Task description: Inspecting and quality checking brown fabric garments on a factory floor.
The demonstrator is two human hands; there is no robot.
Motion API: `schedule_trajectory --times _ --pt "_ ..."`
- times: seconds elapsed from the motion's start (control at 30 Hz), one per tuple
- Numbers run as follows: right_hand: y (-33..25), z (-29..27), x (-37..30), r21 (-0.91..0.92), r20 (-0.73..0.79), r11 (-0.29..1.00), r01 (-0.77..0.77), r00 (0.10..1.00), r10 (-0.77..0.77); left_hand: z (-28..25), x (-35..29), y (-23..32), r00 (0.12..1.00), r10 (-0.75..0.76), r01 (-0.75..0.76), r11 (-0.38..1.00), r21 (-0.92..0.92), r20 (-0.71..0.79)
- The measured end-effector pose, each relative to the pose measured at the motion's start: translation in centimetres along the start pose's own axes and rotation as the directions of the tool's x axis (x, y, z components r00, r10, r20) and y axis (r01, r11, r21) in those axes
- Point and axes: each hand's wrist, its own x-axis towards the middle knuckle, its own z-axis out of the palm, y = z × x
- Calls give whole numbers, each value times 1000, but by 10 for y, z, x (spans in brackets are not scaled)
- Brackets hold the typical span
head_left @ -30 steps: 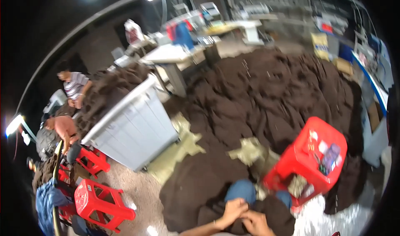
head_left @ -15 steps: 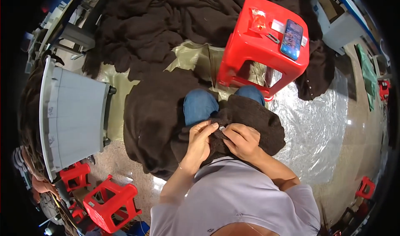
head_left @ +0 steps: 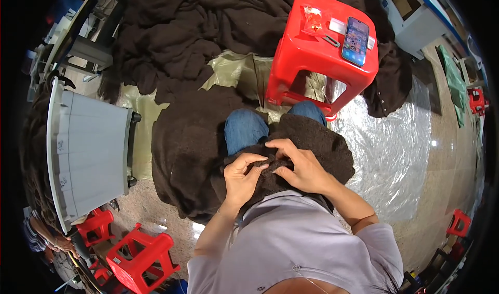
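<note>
Dark brown fuzzy cloth [head_left: 322, 143] lies bunched over my lap, with my jean-covered knees [head_left: 245, 130] showing beyond it. My left hand [head_left: 241, 177] pinches a fold of this cloth between thumb and fingers. Close by on the right, my right hand [head_left: 301, 166] has its thumb on the same fold and its index finger stretched out above, some way from the thumb. Cloth bunches between them, and its other fingertips are hidden. The two hands are a short gap apart.
Ahead stands a red stool [head_left: 322, 55] bearing a phone [head_left: 356, 42], a small red-and-clear packet [head_left: 312, 19] and a small grey tool [head_left: 332, 41]. A grey bin [head_left: 93, 143] is at left. More red stools [head_left: 140, 257] stand lower left. Brown cloth [head_left: 208, 24] heaps at the far side.
My hands have shifted a little nearer to me, and my right index finger has lifted away from its thumb. The small shiny thing between my fingertips no longer shows. The view has tilted slightly.
</note>
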Motion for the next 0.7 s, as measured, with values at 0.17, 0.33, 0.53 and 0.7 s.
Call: schedule_trajectory --times 0.17,0.33,0.53,0.7 --pt "-4 -12 5 -81 138 975 207 971 -195 -2 1 2 994 52 -60 995 78 98" --pt "-5 11 -2 -135 -104 952 274 952 -289 7 -6 3 995 99 -99 994 40 -5" --pt "-3 29 -11 -300 -250 894 334 876 -412 20 -21 5 896 437 -394 863 317 -77" --pt "0 17 -7 -206 -170 912 355 905 -391 8 -11 9 945 324 -311 934 178 -48"
